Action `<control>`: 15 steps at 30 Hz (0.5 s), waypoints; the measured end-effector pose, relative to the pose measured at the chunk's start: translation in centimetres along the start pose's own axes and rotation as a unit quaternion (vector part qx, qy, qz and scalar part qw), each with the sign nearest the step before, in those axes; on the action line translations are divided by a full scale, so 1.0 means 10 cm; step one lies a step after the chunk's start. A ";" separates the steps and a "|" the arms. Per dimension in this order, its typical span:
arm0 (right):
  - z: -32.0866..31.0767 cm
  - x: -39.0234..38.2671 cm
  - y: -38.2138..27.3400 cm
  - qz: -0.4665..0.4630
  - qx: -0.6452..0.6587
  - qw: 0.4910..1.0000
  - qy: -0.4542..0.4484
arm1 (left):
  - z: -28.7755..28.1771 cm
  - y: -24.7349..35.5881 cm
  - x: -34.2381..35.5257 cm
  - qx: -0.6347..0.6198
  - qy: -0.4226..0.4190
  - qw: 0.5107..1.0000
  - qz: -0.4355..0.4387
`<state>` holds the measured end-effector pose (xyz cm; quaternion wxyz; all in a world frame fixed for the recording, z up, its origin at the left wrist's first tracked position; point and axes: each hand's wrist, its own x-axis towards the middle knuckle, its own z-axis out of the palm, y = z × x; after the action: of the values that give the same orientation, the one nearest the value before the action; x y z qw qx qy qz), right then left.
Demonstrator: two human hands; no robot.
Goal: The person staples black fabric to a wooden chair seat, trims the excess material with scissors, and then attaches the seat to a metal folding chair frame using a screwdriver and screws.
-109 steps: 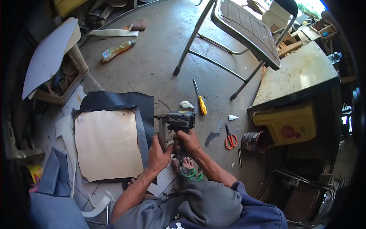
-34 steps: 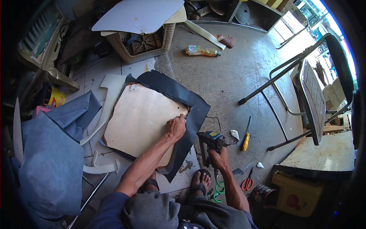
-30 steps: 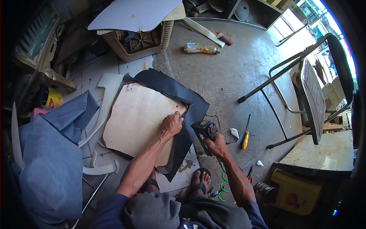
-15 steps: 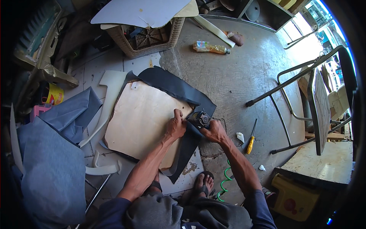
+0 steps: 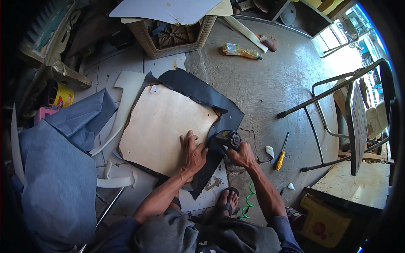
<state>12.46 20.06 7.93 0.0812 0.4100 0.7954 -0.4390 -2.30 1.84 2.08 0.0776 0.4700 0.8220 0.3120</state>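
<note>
A pale plywood seat board (image 5: 162, 126) lies on a sheet of black upholstery vinyl (image 5: 190, 87), whose far edge is folded up against the board. My left hand (image 5: 194, 156) rests on the board near its right edge, fingers spread and holding nothing. Gripped in my right hand (image 5: 242, 156) is a black staple gun (image 5: 228, 138), just off the board's right edge above the vinyl. Its nose is hidden, so contact with the vinyl cannot be told. A green coiled air hose (image 5: 250, 196) hangs below my right forearm.
A yellow-handled screwdriver (image 5: 280, 160) and white scraps lie at right, near a metal folding chair (image 5: 325, 105). Beyond the vinyl stand a woven plastic basket (image 5: 168, 52) and a lying bottle (image 5: 241, 51). Grey-blue fabric (image 5: 59, 185) and white foam strips (image 5: 116, 182) occupy the left.
My left hand has gone from a curled grip at the board's right edge to spread fingers on the board. The staple gun has moved slightly nearer to me along that edge.
</note>
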 end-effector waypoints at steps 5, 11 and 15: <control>0.22 -0.15 0.04 0.000 -0.021 0.999 -0.028 | 0.16 -0.16 -0.06 -0.045 -0.019 0.998 -0.030; 0.32 -0.11 -0.04 -0.031 -0.023 0.999 -0.009 | 0.13 -0.15 -0.04 -0.037 -0.016 0.999 -0.028; 0.32 -0.22 -0.03 -0.028 -0.047 0.998 -0.016 | 0.00 -0.07 -0.22 -0.006 -0.036 0.999 -0.007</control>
<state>12.92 16.22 7.26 0.1007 0.3764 0.8251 -0.4092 -1.62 -0.17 1.29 0.1123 0.4750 0.8197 0.2996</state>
